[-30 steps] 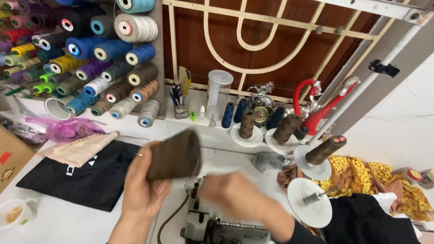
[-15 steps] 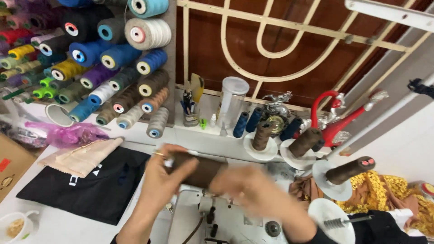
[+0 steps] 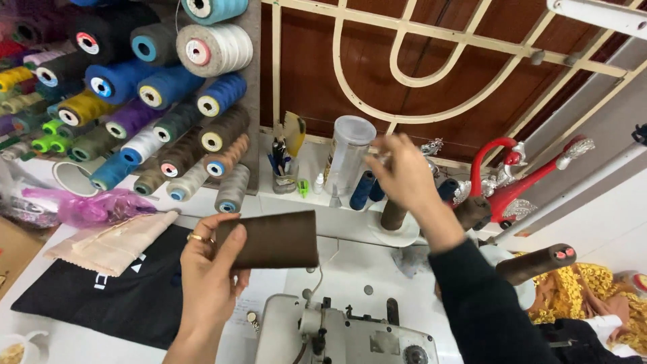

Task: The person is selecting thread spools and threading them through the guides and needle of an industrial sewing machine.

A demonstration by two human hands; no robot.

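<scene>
Brown thread cone point(image 3: 273, 239) held sideways above the white surface point(image 3: 367, 266), over the sewing machine point(image 3: 344, 334) at its near edge | left hand point(image 3: 205, 273) grip pinching the cone's end | right hand point(image 3: 404, 172) raised toward the far edge, fingers pressed together beside a clear plastic jar point(image 3: 347, 158) | thread rack point(image 3: 135, 94) at far-left corner

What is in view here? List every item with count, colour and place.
brown thread cone: one, dark brown, held in left hand, centre
sewing machine: one, white-grey, bottom centre
wall thread spools: many, mixed colours, upper left
clear jar: one, transparent, back shelf
black cloth: one, black, lower left
pink bag: one, left
red holder: one, right
left hand: grip closed on the cone
right hand: raised above spools on stands, fingers pinched; contents unclear
</scene>
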